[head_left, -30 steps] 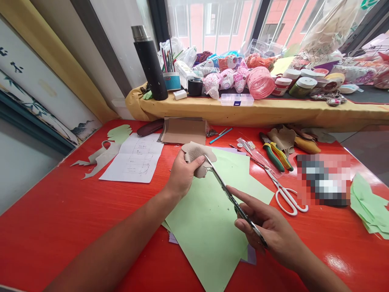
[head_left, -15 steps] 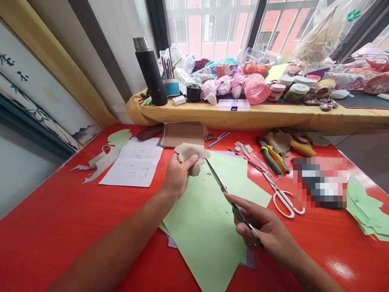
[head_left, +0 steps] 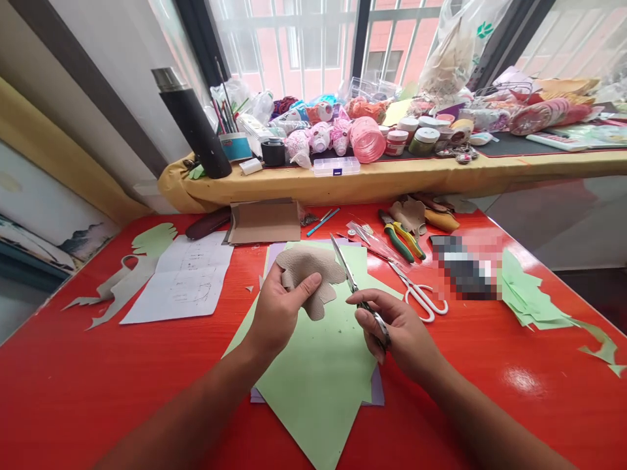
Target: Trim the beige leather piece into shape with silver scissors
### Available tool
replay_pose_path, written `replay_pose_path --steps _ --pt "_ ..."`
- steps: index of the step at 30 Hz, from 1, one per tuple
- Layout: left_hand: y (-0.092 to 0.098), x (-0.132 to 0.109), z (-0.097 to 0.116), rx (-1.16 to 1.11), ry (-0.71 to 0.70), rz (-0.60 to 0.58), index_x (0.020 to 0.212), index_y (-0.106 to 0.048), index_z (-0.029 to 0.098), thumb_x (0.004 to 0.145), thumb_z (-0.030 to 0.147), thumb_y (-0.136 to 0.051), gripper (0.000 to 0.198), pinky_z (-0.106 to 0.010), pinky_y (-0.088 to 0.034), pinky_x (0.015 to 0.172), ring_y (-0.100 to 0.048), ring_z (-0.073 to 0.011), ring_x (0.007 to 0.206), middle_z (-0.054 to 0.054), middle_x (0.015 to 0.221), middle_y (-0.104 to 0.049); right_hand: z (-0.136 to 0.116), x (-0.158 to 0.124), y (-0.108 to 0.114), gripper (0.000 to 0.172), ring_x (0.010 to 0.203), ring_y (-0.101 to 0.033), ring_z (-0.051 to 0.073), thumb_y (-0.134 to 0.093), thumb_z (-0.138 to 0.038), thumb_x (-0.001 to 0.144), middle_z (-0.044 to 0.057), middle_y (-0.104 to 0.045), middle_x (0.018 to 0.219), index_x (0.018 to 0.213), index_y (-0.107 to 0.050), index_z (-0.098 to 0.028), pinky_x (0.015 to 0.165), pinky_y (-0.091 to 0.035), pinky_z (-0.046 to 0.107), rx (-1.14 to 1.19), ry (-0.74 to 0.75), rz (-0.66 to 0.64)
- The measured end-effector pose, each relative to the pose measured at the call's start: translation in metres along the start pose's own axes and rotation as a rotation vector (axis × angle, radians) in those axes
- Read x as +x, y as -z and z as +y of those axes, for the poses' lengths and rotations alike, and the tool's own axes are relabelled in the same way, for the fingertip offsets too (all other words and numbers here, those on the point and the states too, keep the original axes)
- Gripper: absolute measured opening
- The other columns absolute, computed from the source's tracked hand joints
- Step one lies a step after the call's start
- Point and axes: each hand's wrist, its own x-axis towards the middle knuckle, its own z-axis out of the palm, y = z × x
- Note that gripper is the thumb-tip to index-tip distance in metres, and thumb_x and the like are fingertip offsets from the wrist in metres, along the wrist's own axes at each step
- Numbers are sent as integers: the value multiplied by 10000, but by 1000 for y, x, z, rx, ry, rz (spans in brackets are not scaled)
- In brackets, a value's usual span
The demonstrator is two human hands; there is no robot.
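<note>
My left hand pinches a beige, scalloped piece of leather-like material above the light green paper sheets on the red table. My right hand grips metal scissors by the handles. Their blades point up and away, with the tips just right of the beige piece. Small cut scraps lie on the green paper below.
White-handled scissors, green-and-yellow pliers and a clear ruler lie to the right. Cardboard, a white printed sheet and grey and green cutouts lie left. Green offcuts sit far right. A cluttered yellow shelf holds a black flask.
Both hands have drawn nearer to me and closer together. The scissors have swung more upright, blades now beside the beige piece. The view has shifted to the right.
</note>
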Motion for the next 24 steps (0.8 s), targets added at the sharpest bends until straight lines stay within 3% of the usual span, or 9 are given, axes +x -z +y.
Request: replay_pose_path --steps 10,19,24 --pt "-11 -17 -21 73 83 -107 1175 -660 220 850 445 -882 453 -252 -557 477 -662 -166 736 -12 936 -714 -1 3 -4 430 357 -463 52 -839 -586 878 -78 -578 668 1050 -745 -202 413 -281 224 123 -9 -26" --pt "-13 -18 -24 72 105 -114 1170 -664 224 845 470 -879 462 -260 -558 495 -648 -164 725 -6 915 -705 -1 3 -6 395 353 -442 57 -845 -564 885 -95 -554 599 986 -737 -198 406 -291 215 113 5 -28" --pt "-14 -20 -27 73 129 -86 1164 -684 225 812 472 -903 483 -267 -573 617 -700 -191 837 -32 983 -748 0 3 -6 365 349 -443 68 -839 -544 890 -102 -542 574 962 -716 -208 391 -283 215 109 3 -6"
